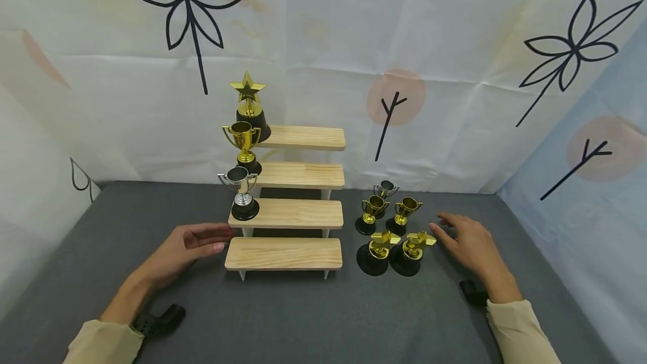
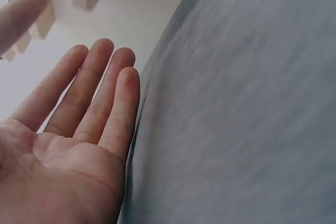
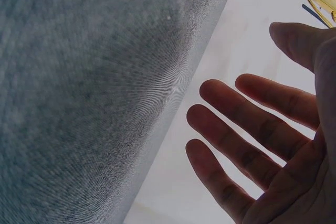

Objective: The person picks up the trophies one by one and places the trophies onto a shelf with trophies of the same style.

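My left hand rests at the left side of a stepped wooden shelf, fingers extended toward its lower tiers; whether they touch it I cannot tell. Its palm holds nothing. To the right, my right hand lies beside a group of small trophies, its relaxed fingers empty. Nearest to it is a gold star trophy, with another star trophy alongside. Behind them stand two gold cups, one left and one right, and a silver cup.
Down the shelf's left end stand a gold star trophy on the top tier, a gold cup below it and a silver cup on the third tier. A patterned white cloth hangs behind the grey table.
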The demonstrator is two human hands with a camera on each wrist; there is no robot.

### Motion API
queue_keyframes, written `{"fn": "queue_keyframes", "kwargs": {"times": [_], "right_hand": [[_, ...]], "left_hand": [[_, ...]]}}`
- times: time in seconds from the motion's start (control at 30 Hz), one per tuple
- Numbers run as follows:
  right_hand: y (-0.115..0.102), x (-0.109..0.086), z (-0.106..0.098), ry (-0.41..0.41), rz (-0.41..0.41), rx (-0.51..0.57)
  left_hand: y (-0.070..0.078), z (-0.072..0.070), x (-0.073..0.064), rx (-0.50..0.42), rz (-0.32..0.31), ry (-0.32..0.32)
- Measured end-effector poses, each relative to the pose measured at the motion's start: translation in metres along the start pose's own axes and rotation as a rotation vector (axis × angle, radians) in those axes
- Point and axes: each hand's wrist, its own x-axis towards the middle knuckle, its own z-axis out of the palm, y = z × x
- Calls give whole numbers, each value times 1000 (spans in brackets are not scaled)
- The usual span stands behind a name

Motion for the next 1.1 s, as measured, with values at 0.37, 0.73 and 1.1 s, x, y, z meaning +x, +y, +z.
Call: {"fn": "queue_keyframes", "kwargs": {"times": [0.37, 0.73, 1.1], "right_hand": [[-1, 1, 0, 2, -8, -1], [-1, 1, -2, 2, 2, 38], [-4, -3, -7, 81, 22, 277]], "left_hand": [[0, 13, -14, -263, 102, -137], [-7, 19, -16, -264, 169, -116], [-11, 18, -15, -211, 138, -64]]}}
